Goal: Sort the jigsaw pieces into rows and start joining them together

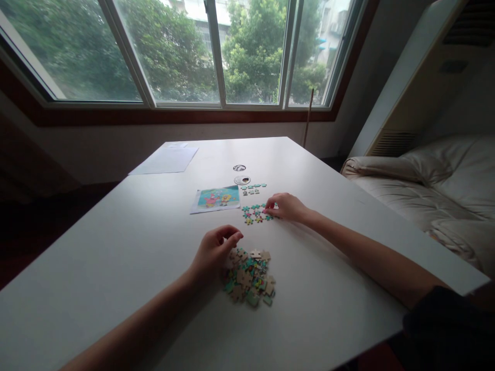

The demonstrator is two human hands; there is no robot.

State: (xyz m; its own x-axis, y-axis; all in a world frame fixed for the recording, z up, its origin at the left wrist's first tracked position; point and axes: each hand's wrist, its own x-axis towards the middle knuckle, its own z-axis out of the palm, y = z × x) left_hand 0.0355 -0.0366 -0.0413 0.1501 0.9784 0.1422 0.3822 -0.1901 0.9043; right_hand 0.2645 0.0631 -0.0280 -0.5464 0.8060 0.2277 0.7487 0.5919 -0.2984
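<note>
A loose pile of jigsaw puzzle pieces [247, 278] lies on the white table, some face up in green and yellow, others showing plain grey-brown backs. My left hand [214, 250] is just above the pile's far left edge, fingers curled and thumb pressed towards the index finger; whether anything is between them is hidden. Further away, my right hand [286, 207] reaches down to rows of spaced puzzle pieces [251, 213], its fingertips pinched on a piece at their right side. Left of these rows lies a picture sheet [218, 199] with pink and yellow cartoon figures on blue.
Another small group of pieces [253, 189] lies beyond the rows. Behind it are two round discs, one nearer [242, 180] and one farther [239, 168]. Paper sheets [166, 159] rest at the table's far left. A cream sofa [417, 190] stands to the right.
</note>
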